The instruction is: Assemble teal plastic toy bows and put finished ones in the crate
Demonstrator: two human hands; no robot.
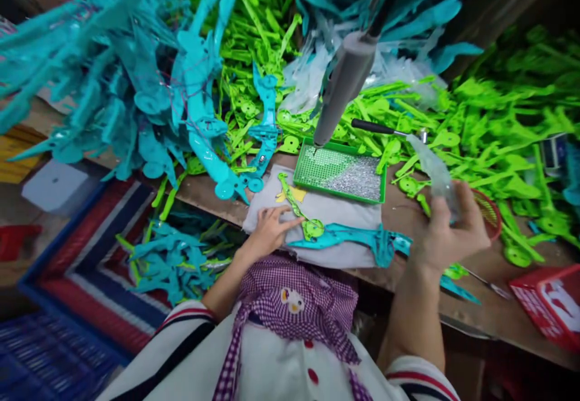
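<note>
My right hand is raised over the right of the bench, its fingers closed around a clear, curved plastic part. My left hand lies on a grey cloth with its fingers stretched out. Its index fingertip reaches a lime-green plastic part with a round end. That round end rests on a long blue plastic part lying across the cloth. Just behind stands a green tray of small silvery pieces, which look like screws. A grey powered screwdriver hangs above the tray.
Blue parts are heaped at left, lime-green parts at right, clear parts at the back. A black-handled screwdriver lies on the green heap. A red basket and red box stand at right.
</note>
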